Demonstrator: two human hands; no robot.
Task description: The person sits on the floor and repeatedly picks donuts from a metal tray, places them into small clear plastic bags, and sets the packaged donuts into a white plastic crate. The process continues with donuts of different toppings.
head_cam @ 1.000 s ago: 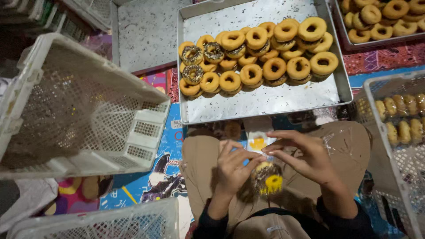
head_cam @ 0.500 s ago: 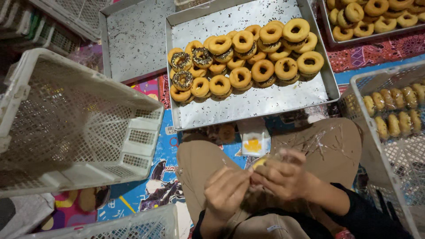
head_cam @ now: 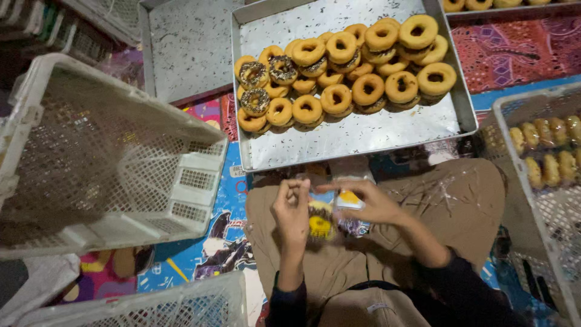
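Over my lap, my left hand (head_cam: 292, 210) and my right hand (head_cam: 369, 203) both pinch the top of a clear plastic bag (head_cam: 330, 212). A yellow-glazed doughnut (head_cam: 319, 226) hangs inside the bag between the hands. A small yellow and white label (head_cam: 350, 198) sits at the bag's top by my right fingers. Just beyond my knees lies a metal tray (head_cam: 363, 134) with several glazed doughnuts (head_cam: 351, 63), some with chocolate sprinkles (head_cam: 254, 74) at its left end.
A white plastic crate (head_cam: 103, 163) lies tilted on the left. Another crate (head_cam: 538, 200) on the right holds wrapped doughnuts (head_cam: 548, 151). An empty metal tray (head_cam: 187, 48) sits at the back left. A third crate's rim (head_cam: 151, 306) shows at the bottom left.
The hands have drawn together at the bag's top and shifted slightly; the view has moved closer to the tray. The doughnut stays in the bag.
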